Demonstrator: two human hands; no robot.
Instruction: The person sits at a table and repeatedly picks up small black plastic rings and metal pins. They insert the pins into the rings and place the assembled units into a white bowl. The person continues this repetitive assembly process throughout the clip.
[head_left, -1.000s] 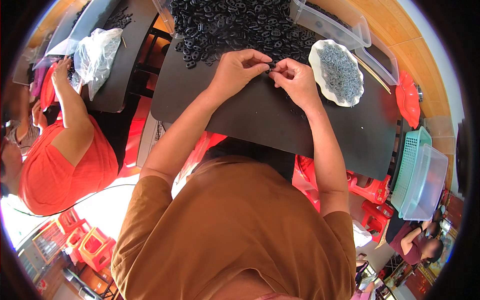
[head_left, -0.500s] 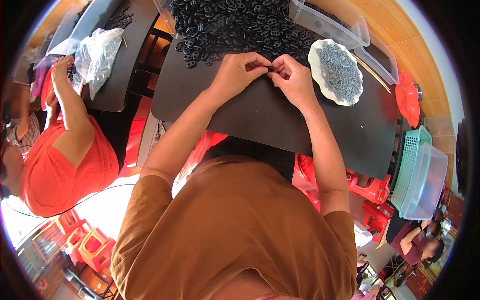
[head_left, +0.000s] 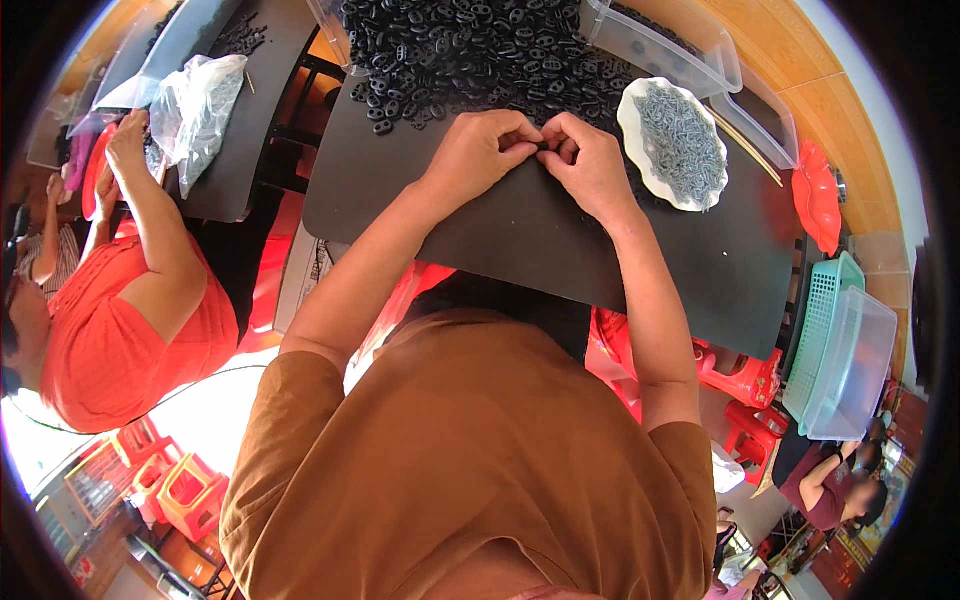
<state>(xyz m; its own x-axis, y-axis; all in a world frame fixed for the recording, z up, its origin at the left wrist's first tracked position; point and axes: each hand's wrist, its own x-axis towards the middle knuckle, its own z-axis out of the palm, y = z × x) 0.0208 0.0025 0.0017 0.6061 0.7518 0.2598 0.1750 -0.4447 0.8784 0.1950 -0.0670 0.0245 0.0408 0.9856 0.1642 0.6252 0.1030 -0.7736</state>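
Over the dark table, my left hand and my right hand meet with fingertips together. Both pinch a small black piece, mostly covered by the fingers, so its exact shape cannot be made out. Just beyond my hands spreads a large heap of black oval plastic pieces with holes. To the right of my right hand stands a white scalloped dish filled with small grey metal screws.
Clear plastic bins stand behind the dish, with thin sticks beside them. A red scalloped dish and a green basket are at the right. Leftward, a person in red sits at another table holding a plastic bag.
My hands stay together at nearly the same spot, with the fingers shifted slightly around the small black piece. The person at the left has raised an arm a little.
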